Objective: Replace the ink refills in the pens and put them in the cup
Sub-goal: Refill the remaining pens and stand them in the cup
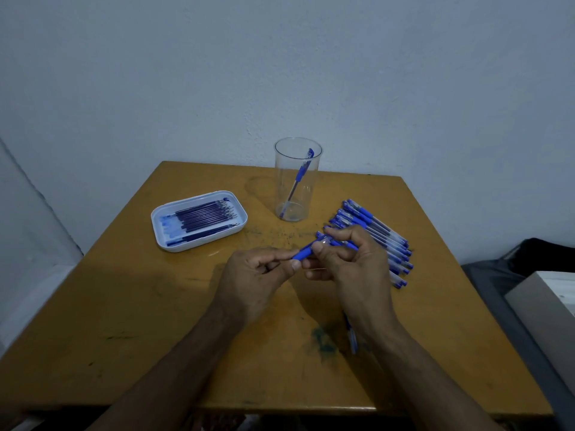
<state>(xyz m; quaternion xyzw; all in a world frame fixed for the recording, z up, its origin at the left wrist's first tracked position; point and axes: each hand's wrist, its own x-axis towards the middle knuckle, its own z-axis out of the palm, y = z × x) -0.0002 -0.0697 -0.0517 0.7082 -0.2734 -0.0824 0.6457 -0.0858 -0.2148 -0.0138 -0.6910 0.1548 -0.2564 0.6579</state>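
Wooden table (130,321): yellow-brown top, scuffed, with dark ink marks near the middle and a greenish smear towards the near edge.

Left hand (252,275): over the table's centre, fingers curled, thumb and forefinger pinching the blue grip end of a pen.

Right hand (351,269): just beside the left, fingers curled round the same pen's clear barrel and cap end.

Held pen (306,251): blue rubber grip, lying roughly level between the two hands above the table top (whether its parts are joined or coming apart cannot be told).

Clear plastic cup (297,181): tall, upright, at the far middle of the table. Contents: one blue pen (299,175), leaning, cap end against the rim at the right.

Row of blue pens (379,237): lying side by side on the table to the right of the cup, partly hidden behind the right hand; caps on.

White tray (165,234): oblong, rounded corners, left of the cup. Contents: a batch of dark ink refills (205,217) lying parallel, with blue ink stains at the tray's left end.

Single blue pen part (351,335): on the table under the right wrist, mostly hidden.

Grey box (547,306): at the right edge, off the table.
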